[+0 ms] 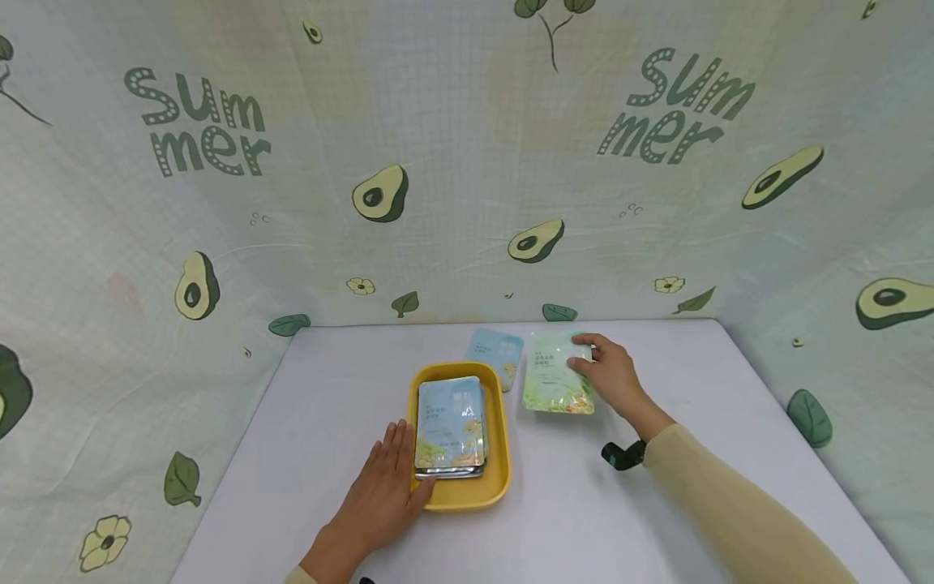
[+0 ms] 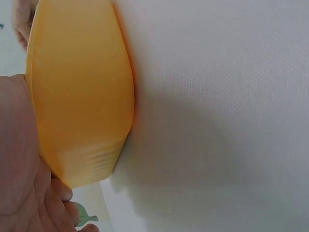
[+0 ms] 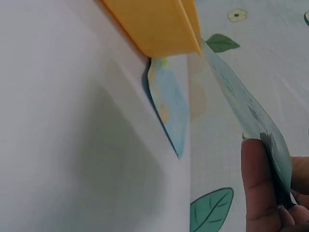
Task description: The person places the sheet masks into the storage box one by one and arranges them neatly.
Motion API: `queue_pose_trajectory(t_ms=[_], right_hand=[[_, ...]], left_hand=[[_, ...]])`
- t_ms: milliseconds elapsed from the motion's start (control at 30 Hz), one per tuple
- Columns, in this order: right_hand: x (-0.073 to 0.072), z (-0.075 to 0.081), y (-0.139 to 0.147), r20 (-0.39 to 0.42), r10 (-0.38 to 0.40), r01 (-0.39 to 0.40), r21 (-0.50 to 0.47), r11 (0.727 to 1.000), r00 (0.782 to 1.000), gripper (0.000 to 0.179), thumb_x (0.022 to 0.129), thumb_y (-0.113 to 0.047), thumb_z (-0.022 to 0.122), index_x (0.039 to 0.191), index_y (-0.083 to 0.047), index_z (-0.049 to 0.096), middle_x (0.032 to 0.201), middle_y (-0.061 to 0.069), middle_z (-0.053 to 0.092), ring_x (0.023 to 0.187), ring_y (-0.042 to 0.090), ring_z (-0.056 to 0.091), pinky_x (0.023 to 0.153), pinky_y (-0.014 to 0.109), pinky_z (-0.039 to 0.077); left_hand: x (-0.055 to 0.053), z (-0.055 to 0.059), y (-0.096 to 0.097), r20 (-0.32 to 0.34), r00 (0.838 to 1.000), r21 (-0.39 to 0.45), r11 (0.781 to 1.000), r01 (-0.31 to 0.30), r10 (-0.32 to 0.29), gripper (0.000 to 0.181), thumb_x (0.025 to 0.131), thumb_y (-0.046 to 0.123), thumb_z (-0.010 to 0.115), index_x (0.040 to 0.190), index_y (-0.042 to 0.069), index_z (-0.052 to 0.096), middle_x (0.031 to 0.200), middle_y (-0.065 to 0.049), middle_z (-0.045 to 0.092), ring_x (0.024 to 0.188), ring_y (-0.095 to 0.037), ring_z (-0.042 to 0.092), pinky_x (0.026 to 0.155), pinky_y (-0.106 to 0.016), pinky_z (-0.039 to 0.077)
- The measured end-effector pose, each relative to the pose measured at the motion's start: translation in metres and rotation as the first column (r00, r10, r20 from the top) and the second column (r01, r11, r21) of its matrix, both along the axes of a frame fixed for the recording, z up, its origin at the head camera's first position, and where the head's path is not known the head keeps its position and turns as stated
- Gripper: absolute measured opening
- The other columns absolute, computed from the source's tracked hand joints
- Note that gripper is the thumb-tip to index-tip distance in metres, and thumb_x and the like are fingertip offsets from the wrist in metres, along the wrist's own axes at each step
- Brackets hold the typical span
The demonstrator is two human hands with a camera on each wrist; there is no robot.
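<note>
My right hand (image 1: 611, 375) pinches a light green flat packet (image 1: 550, 373) by its right side, thumb on the front face; in the right wrist view the packet (image 3: 251, 111) is seen nearly edge-on, lifted above the table. A yellow tray (image 1: 499, 454) stands left of it, with a small stack of blue packets (image 1: 451, 422) inside. My left hand (image 1: 383, 487) rests along the tray's left rim with its fingers straight and thumb at the near corner. Another blue packet (image 1: 496, 350) lies on the table behind the tray, partly hidden by its rim.
The white table (image 1: 328, 389) meets a hanging cloth (image 1: 452, 162) printed with avocados and leaves along its back edge. A black strap-like piece (image 1: 623, 456) shows at my right wrist.
</note>
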State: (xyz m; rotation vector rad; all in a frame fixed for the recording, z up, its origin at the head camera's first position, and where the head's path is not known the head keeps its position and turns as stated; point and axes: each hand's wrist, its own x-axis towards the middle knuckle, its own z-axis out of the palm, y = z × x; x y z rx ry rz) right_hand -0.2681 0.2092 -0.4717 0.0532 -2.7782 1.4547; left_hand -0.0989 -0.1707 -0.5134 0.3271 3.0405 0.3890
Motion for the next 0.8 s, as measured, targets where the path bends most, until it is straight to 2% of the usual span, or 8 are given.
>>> queue_pose_trajectory(t_ms=[200, 333, 667, 800], right_hand=[[0.004, 0.011, -0.013, 0.002, 0.024, -0.024, -0.104, 0.994, 1.0, 0.045, 0.101, -0.013, 0.071, 0.143, -0.004, 0.059, 0.121, 0.025, 0.071, 0.089, 0.017, 0.071, 0.068, 0.021, 0.057], [0.008, 0.016, -0.025, 0.001, 0.038, -0.037, -0.148, 0.988, 0.999, 0.043, 0.101, -0.011, 0.071, 0.142, -0.004, 0.06, 0.116, 0.024, 0.073, 0.085, 0.016, 0.072, 0.067, 0.021, 0.058], [0.017, 0.016, -0.065, 0.005, 0.075, -0.073, -0.22, 0.973, 0.997, 0.039, 0.099, -0.009, 0.073, 0.137, -0.006, 0.063, 0.108, 0.019, 0.074, 0.082, 0.016, 0.07, 0.067, 0.021, 0.058], [0.023, 0.013, -0.085, 0.008, 0.091, -0.087, -0.224, 0.971, 0.996, 0.038, 0.098, -0.009, 0.075, 0.135, -0.007, 0.065, 0.101, 0.016, 0.074, 0.076, 0.016, 0.067, 0.063, 0.021, 0.055]], left_hand=[[0.0, 0.0, 0.0, 0.01, 1.0, -0.009, 1.0, 0.001, -0.001, 0.086, 0.109, 0.054, 0.048, 0.166, -0.004, 0.02, 0.173, -0.023, 0.022, 0.163, -0.038, 0.016, 0.129, -0.058, 0.025], [-0.001, 0.0, -0.001, 0.007, 1.0, -0.015, 1.0, 0.006, -0.006, 0.085, 0.109, 0.054, 0.048, 0.166, -0.004, 0.021, 0.173, -0.023, 0.022, 0.163, -0.038, 0.017, 0.129, -0.057, 0.025], [-0.001, 0.0, -0.001, -0.001, 1.0, -0.017, 1.0, 0.015, -0.015, 0.085, 0.109, 0.053, 0.047, 0.166, -0.005, 0.021, 0.173, -0.024, 0.022, 0.163, -0.038, 0.017, 0.129, -0.058, 0.026], [0.0, 0.001, -0.001, 0.001, 1.0, -0.01, 1.0, 0.015, -0.015, 0.085, 0.109, 0.053, 0.047, 0.166, -0.005, 0.021, 0.173, -0.024, 0.022, 0.163, -0.038, 0.017, 0.129, -0.058, 0.025]])
